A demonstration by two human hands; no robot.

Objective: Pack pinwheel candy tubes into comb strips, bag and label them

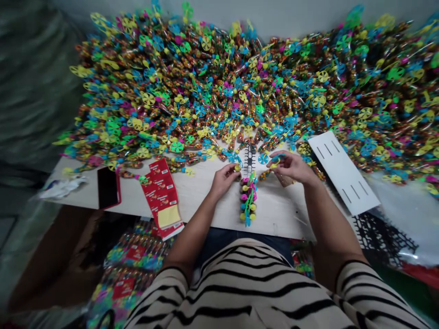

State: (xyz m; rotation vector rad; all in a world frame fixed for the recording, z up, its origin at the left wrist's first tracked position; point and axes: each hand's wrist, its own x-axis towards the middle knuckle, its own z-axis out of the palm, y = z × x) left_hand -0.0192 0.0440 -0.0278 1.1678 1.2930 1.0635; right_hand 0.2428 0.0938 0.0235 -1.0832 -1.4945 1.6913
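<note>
My left hand (223, 179) is closed in a pinch at a small yellow piece (237, 168), which looks like the cap of a candy-filled fan toy. My right hand (291, 165) has its fingers closed on a candy-filled fan toy (275, 163) with a yellow part; a blue fan shows by the fingers. Between the hands lies a black plastic lattice strip (249, 155). Its near end is covered by a row of fan toys (247, 198) with pink, yellow, blue and green tops. The toys' tubes are mostly hidden there.
A large heap of fan toys (206, 82) covers the back of the table (202, 210). To the left lie a phone (108, 187) and red printed cards (159, 192). A white slotted board (343, 171) and more black lattice strips (380, 235) lie right. Packed toys (133, 256) stand below.
</note>
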